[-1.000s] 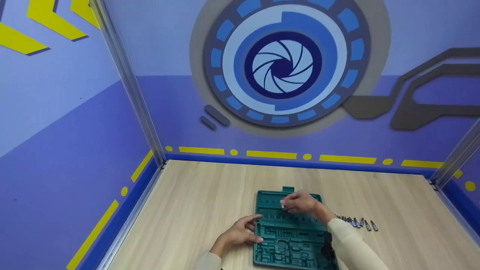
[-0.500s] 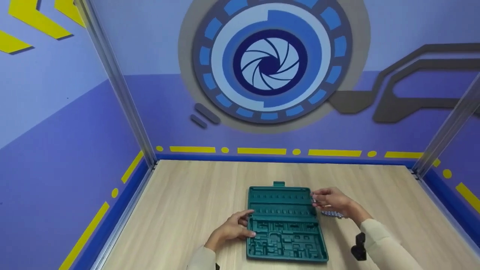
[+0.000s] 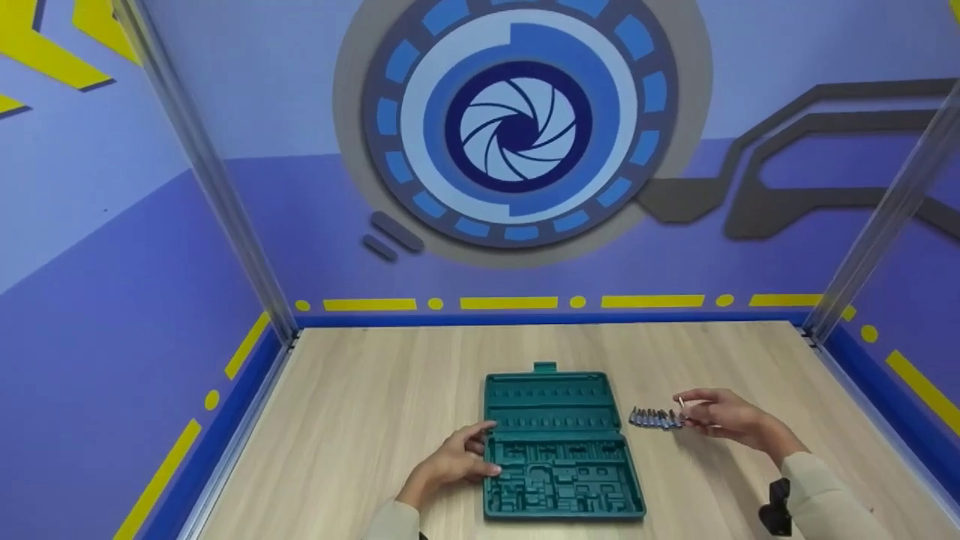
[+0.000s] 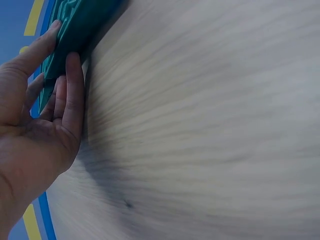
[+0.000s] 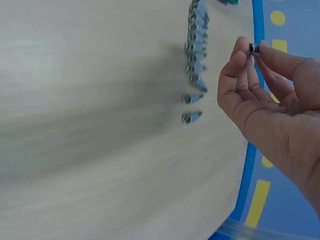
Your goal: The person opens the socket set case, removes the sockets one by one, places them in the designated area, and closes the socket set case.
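The bit (image 5: 253, 48) is the small metal piece I have pinched between thumb and fingertips of my right hand (image 3: 724, 417), held just above the worktop (image 3: 375, 420) at the right end of the row of bits (image 3: 654, 418) lying there; in the right wrist view the fingers curl round it while the row (image 5: 194, 65) runs just beside the hand, apart from it. To do this step well, I judge I should keep the pinch light and near the bit's end, lower it straight down so that it sits in line with its neighbours without knocking them, and let go only once it rests flat, since these small pieces look likely to roll. The row lies to the right of the green tool case (image 3: 559, 442), near it but not touching, and the pinched bit is at the far end of the row from the case. My left hand (image 3: 454, 465) rests at the case's left edge with fingers fairly straight, the fingertips (image 4: 70, 70) lying on the rim and the thumb pressing over its top; it holds nothing closed in its grasp and seems to steady the case (image 4: 75, 30). The case lies open and flat, its moulded slots showing bare. Behind the worktop stands a purple wall with a blue circular emblem (image 3: 517, 124).
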A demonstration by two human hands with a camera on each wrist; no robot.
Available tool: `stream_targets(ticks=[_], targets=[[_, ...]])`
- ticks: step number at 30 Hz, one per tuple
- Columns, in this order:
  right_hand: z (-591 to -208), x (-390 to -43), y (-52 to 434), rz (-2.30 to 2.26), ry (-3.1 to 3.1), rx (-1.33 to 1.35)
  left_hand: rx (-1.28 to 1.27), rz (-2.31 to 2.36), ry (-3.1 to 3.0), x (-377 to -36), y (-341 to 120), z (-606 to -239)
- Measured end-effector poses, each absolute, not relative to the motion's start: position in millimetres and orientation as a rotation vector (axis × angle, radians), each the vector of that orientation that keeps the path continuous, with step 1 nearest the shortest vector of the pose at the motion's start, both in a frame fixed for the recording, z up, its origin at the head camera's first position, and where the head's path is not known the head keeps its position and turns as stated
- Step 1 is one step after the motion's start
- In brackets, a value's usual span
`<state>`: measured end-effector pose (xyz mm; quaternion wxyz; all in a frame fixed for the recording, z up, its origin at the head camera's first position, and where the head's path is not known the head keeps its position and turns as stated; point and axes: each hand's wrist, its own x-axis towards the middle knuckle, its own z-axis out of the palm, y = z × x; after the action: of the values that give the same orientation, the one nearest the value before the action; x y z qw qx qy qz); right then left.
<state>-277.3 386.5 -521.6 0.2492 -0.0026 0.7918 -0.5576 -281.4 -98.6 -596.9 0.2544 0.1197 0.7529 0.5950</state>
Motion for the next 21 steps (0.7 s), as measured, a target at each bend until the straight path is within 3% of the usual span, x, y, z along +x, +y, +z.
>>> stream_targets(ticks=[6, 21], targets=[[-526.4, -262.5, 413.5, -1.575, 2.093, -0.022, 0.380, 1.601, 2.029, -281.8, -96.4, -594.1], [-531.4, -266.2, 451.8, -1.462, 2.227, 0.039, 0.392, 1.611, 2.046, -280.6, -96.7, -594.5]])
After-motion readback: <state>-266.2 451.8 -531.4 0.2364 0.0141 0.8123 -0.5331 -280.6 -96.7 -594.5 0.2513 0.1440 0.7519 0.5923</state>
